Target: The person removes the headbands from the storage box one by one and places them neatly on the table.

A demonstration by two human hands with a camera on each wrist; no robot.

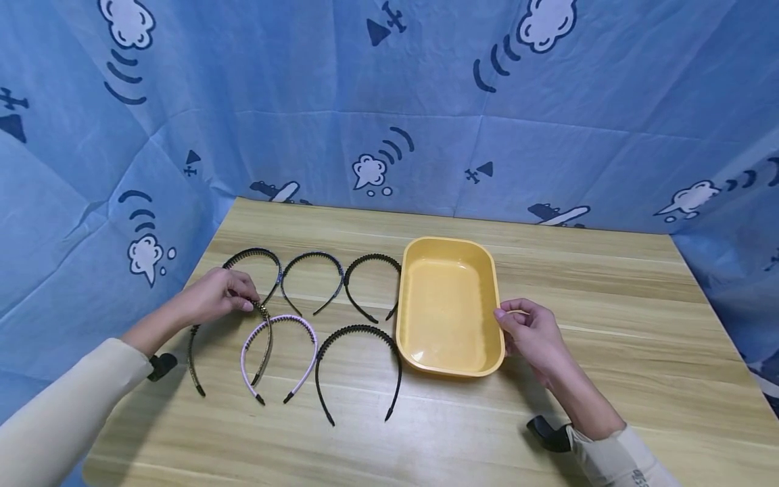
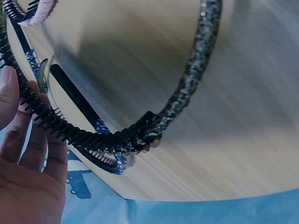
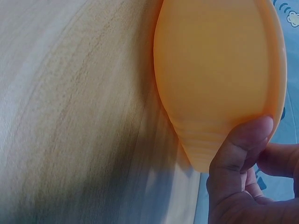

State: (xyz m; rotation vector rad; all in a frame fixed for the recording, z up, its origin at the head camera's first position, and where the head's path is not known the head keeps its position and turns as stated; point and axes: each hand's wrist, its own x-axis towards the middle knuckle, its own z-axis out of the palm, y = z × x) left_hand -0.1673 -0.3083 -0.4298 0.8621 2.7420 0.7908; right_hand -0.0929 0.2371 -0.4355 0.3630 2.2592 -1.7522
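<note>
My left hand (image 1: 224, 295) pinches the toothed top of a glittery gold-and-black headband (image 2: 187, 88), whose two ends point toward me. One side of it crosses a lilac headband (image 1: 289, 318) in the head view. Behind that hand lies a dark headband (image 1: 252, 252), partly hidden by it. On the right, my right hand (image 1: 535, 338) grips the right rim of a yellow plastic tray (image 1: 450, 304), the thumb (image 3: 254, 133) on the outer wall. Nothing lies inside the tray.
A blue glitter headband (image 1: 313, 254) and a black one (image 1: 372, 257) lie in the back row, the latter right by the tray. Another black headband (image 1: 359, 329) lies in front. The wooden table (image 1: 615, 325) ends at a blue patterned cloth (image 1: 426, 101).
</note>
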